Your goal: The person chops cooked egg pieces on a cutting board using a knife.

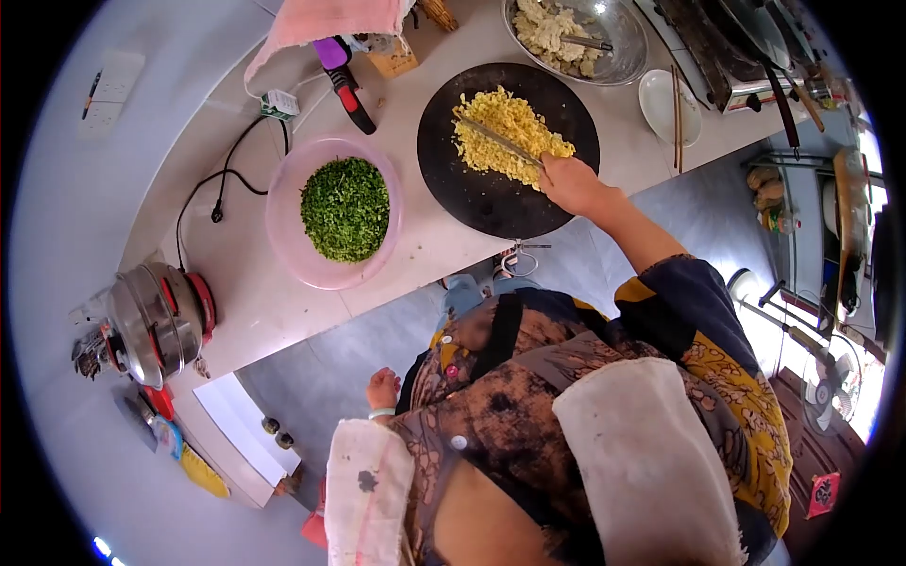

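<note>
Chopped yellow food, which looks like egg, (510, 118) lies heaped on a round black board (472, 203). My right hand (572, 185) is closed around the handle of a knife (495, 138), whose blade is seen edge-on over the heap. Left of the board stands a pink bowl (283, 226) with finely chopped greens (344, 209) inside. My left hand (383, 389) hangs beside my body, away from the counter, with its fingers curled; whether it holds anything is too small to make out.
A metal bowl (630, 58) of pale mixture stands behind the board, near a white plate (661, 94) with chopsticks (677, 118) across it. The stove is at the back right. A steel pot (151, 316) and black cable (226, 172) are at the left.
</note>
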The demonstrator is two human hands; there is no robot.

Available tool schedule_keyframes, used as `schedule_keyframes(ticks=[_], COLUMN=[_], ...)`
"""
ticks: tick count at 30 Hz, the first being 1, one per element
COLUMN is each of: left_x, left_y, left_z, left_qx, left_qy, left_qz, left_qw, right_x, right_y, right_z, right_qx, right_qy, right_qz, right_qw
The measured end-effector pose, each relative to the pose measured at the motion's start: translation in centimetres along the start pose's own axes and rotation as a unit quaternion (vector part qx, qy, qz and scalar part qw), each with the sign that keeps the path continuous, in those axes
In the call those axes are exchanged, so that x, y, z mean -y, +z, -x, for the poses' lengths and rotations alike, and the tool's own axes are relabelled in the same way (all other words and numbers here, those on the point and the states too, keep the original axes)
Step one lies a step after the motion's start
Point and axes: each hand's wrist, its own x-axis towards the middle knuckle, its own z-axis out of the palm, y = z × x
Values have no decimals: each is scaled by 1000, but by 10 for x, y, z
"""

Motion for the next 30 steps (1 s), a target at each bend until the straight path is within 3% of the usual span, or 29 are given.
schedule_keyframes(ticks=[3,5,7,9,12,15,25,30], left_x=[19,47,31,5,8,13,-12,17], left_y=[-6,-29,-22,2,0,-4,11,-1], left_z=[-10,-39,-33,-11,-22,-27,-10,-18], left_qx=[14,77,69,-11,-2,-7,-40,-7], left_qy=[28,-62,-74,-7,-11,2,-19,-7], left_qz=[157,194,150,26,-28,24,-4,29], left_qw=[987,976,984,1000,1000,1000,999,1000], right_x=[11,6,-6,-6,-6,5,-7,10], right_y=[-16,-12,5,7,-3,-18,-8,-5], right_z=[4,1,-10,-13,-8,0,-10,-15], right_qx=[-14,-23,-22,-25,-35,-45,-45,-21], right_qy=[11,19,20,19,14,28,47,58], right_qz=[-14,-17,-14,-16,-30,-46,-54,-56], right_qw=[1000,999,999,999,999,998,996,997])
